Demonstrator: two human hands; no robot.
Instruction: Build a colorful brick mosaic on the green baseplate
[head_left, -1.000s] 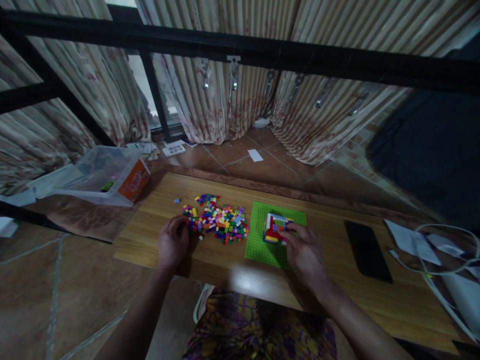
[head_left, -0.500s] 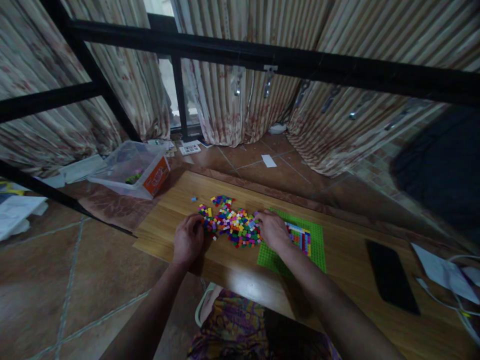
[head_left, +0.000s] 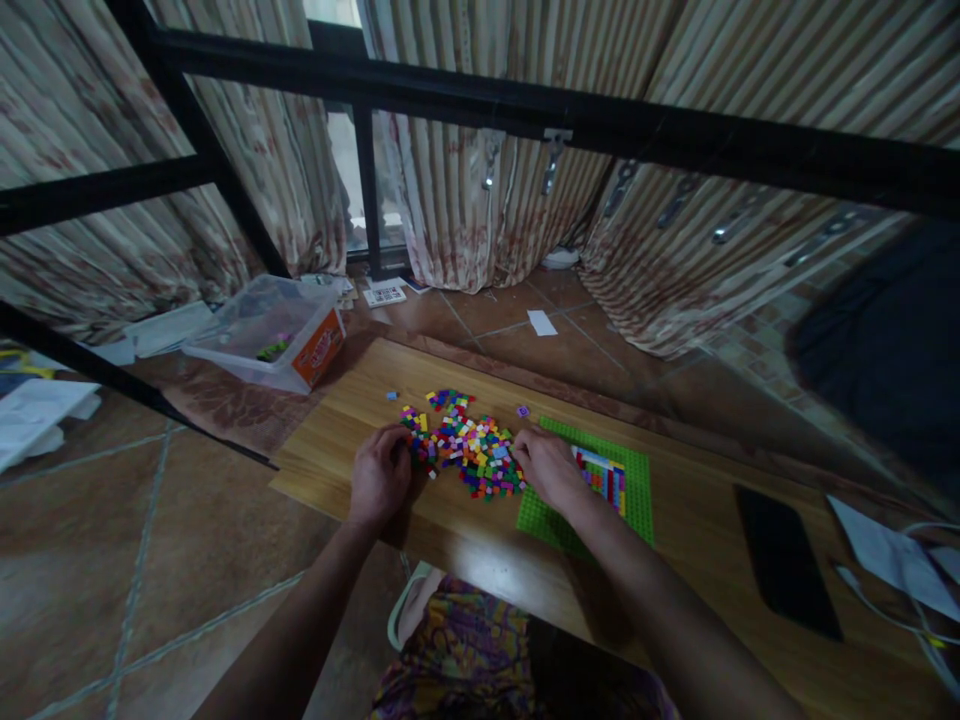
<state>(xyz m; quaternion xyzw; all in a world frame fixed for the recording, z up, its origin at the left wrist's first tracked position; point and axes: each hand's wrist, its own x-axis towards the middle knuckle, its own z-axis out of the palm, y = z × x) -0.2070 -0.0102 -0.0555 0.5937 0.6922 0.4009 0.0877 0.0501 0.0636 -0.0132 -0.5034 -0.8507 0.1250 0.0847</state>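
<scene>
A heap of small coloured bricks (head_left: 465, 445) lies on a low wooden board (head_left: 675, 560). My left hand (head_left: 380, 478) rests curled at the heap's left edge, touching bricks there. My right hand (head_left: 550, 466) reaches into the heap's right edge, fingers bent down among the bricks; whether it holds one is hidden. Right of that hand lies a green baseplate (head_left: 634, 480) with a small multicoloured block of bricks (head_left: 606, 477) built on it. A lone purple brick (head_left: 523, 411) and a lone blue brick (head_left: 390, 396) lie apart beyond the heap.
A clear plastic tub (head_left: 266, 335) with an orange label lies tipped on the floor at the left. A black phone (head_left: 785, 560) lies on the board's right, with papers and a white cable (head_left: 892, 555) beyond. Black metal bars cross above; striped curtains hang behind.
My right hand left the brick block on the baseplate and moved left to the heap's right edge. The view shifted, so everything sits further right. My left hand stayed by the heap.
</scene>
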